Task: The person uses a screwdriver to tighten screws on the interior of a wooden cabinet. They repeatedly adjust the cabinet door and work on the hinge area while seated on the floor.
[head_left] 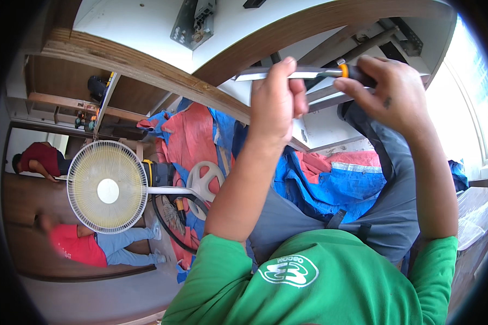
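Both my hands are raised in front of a cabinet frame (146, 65), at the upper right. My right hand (390, 89) is closed round the dark handle of a long-bladed hand tool (314, 72) with an orange collar and a shiny metal blade; its exact kind cannot be made out. The tool lies nearly level, its blade pointing left. Thumb up and fingers curled, my left hand (276, 103) grips the blade partway along, hiding part of it. The blade's far end shows just left of that hand, close to the wooden edge.
A white pedestal fan (108, 187) stands to the left. Blue and red tarpaulin (331, 184) covers the floor around my legs. A black hose (171, 225) lies near the fan base. Two people, one in red (84, 245) and another in maroon (38, 161), are farther left.
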A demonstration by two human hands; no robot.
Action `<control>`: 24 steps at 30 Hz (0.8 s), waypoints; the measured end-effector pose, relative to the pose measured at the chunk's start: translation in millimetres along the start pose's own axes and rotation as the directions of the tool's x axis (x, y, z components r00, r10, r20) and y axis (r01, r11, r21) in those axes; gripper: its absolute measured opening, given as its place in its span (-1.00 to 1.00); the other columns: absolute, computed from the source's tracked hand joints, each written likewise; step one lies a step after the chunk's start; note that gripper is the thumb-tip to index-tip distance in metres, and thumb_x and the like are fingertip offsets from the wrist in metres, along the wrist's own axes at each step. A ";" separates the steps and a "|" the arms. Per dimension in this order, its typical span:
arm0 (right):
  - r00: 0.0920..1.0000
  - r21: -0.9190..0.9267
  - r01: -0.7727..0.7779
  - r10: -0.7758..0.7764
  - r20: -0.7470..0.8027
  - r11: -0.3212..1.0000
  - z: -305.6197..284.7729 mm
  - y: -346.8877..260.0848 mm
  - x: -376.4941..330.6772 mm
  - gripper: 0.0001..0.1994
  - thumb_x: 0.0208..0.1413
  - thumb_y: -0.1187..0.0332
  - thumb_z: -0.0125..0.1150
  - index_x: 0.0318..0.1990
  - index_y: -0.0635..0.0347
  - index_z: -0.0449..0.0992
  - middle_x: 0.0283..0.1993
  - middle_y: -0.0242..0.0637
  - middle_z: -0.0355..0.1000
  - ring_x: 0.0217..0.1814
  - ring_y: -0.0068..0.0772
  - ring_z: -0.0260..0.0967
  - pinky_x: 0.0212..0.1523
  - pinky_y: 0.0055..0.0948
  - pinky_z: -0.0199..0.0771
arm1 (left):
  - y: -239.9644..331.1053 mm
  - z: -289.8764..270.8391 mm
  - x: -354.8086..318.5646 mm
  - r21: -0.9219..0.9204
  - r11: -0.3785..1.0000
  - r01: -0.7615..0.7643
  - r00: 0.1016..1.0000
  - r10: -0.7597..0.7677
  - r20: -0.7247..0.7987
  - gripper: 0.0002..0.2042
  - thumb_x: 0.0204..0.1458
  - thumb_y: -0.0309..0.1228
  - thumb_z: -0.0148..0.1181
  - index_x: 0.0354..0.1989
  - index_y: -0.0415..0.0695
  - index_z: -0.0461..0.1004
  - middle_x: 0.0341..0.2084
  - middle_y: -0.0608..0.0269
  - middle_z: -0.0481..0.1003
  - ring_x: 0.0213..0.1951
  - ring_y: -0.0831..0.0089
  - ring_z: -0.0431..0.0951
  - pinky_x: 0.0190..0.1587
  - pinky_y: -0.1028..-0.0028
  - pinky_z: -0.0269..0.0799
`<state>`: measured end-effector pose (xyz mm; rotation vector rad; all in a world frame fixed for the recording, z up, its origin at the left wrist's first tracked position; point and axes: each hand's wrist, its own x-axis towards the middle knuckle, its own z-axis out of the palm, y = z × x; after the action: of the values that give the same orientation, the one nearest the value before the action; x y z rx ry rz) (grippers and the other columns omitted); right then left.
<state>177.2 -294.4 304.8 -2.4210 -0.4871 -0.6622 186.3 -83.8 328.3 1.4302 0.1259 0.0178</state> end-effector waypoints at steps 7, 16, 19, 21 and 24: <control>0.996 -0.024 -0.074 0.075 0.041 0.997 -4.6 -10.0 0.4 -0.45 0.10 -0.17 0.38 -0.48 0.21 0.48 -0.59 -0.16 0.32 -0.58 -0.18 0.36 -0.50 -0.24 0.29 | -5.5 -6.6 0.7 -0.019 1.000 0.020 0.997 -0.019 0.080 -0.60 0.22 -0.14 0.15 -0.62 -0.07 0.36 -0.85 0.27 0.28 -0.79 0.41 0.25 -0.58 0.39 0.29; 0.978 -0.018 -0.162 0.163 0.133 0.987 -5.7 -11.8 -9.1 -0.45 0.09 -0.14 0.41 -0.40 0.29 0.53 -0.58 -0.15 0.33 -0.54 -0.17 0.33 -0.45 -0.22 0.30 | -8.3 -9.7 -1.5 -0.016 1.000 0.010 0.990 -0.007 0.143 -0.60 0.21 -0.12 0.15 -0.60 -0.10 0.38 -0.84 0.22 0.31 -0.78 0.42 0.26 -0.60 0.42 0.28; 0.976 0.081 -0.127 0.109 0.190 0.989 -23.4 3.6 -20.8 -0.54 0.07 0.00 0.46 -0.30 0.30 0.53 -0.46 -0.05 0.40 -0.43 -0.06 0.38 -0.36 -0.19 0.37 | -16.5 0.2 -0.5 0.013 1.000 0.017 0.989 -0.019 0.145 -0.59 0.22 -0.11 0.15 -0.60 -0.12 0.39 -0.84 0.21 0.32 -0.76 0.41 0.32 -0.61 0.43 0.27; 0.970 0.094 -0.140 0.117 0.213 0.986 -30.4 11.5 -28.5 -0.58 0.06 0.10 0.48 -0.23 0.32 0.53 -0.42 -0.06 0.40 -0.40 -0.09 0.38 -0.33 -0.21 0.38 | -18.9 3.1 0.1 0.024 1.000 0.003 0.986 -0.007 0.166 -0.59 0.22 -0.10 0.15 -0.60 -0.13 0.40 -0.84 0.21 0.32 -0.75 0.40 0.34 -0.61 0.44 0.26; 0.956 0.130 -0.185 0.148 0.253 0.974 -30.3 20.1 -35.8 -0.63 0.03 0.25 0.50 -0.15 0.33 0.53 -0.37 -0.08 0.41 -0.36 -0.13 0.38 -0.29 -0.24 0.39 | -19.2 2.2 -3.2 0.048 0.999 0.001 0.976 -0.012 0.216 -0.58 0.23 -0.08 0.14 -0.54 -0.16 0.43 -0.78 0.21 0.39 -0.73 0.42 0.37 -0.61 0.45 0.27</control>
<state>147.2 -335.1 297.8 -2.3740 -0.4075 -0.2476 182.2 -88.9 309.9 1.4700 -0.0489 -0.1473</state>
